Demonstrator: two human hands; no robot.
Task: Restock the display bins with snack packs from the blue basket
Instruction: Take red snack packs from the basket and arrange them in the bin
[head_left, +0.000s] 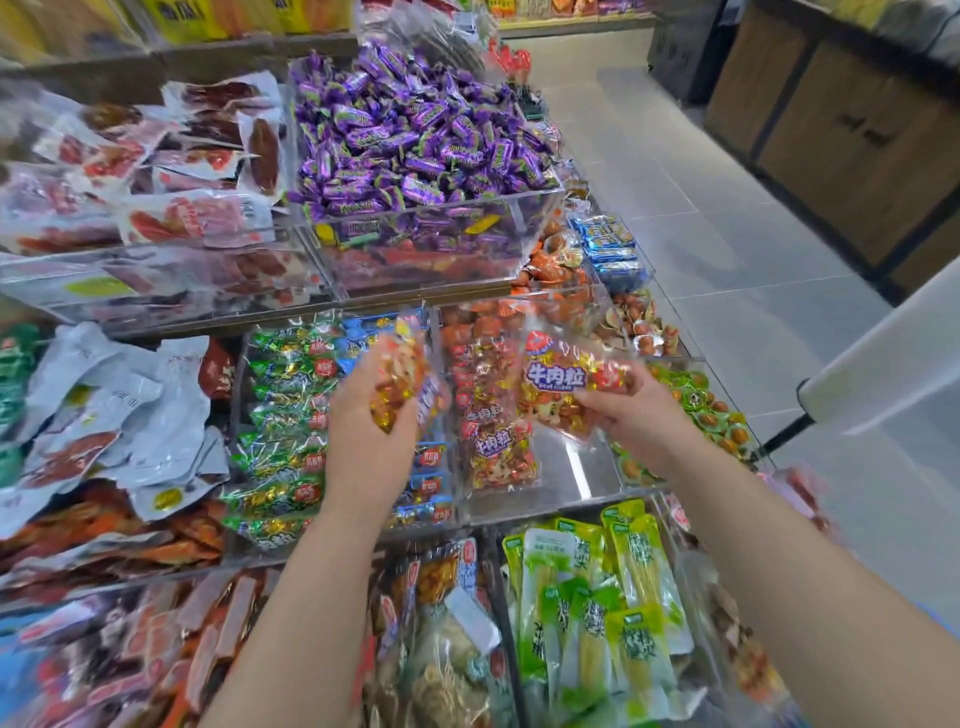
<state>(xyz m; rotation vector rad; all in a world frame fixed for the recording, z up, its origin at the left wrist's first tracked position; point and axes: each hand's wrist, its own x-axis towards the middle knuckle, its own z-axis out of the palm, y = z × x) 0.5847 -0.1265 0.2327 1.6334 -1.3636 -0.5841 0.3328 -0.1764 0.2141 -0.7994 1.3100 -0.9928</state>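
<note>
Just above the half-filled clear bin (571, 467), the left hand (363, 431) grips one snack pack (402, 379), and the right hand (628, 410) pinches a second pack (558, 382); green-wrapped sweets (283, 415) crowd its left edge, purple candies (415, 130) behind.

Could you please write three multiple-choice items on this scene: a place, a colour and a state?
1. Where is the heap of purple-wrapped candies? A. in the clear acrylic upper bin B. on the floor C. in a hand
2. What colour are the long vacuum packs at lower right? A. red B. green C. blue
3. What is the right hand doing? A. lying flat B. pointing C. holding a clear snack pack with a purple label
Answers: 1 A, they fill the upper-tier bin; 2 B, their film is green; 3 C, it grips the pack's edge.
</note>
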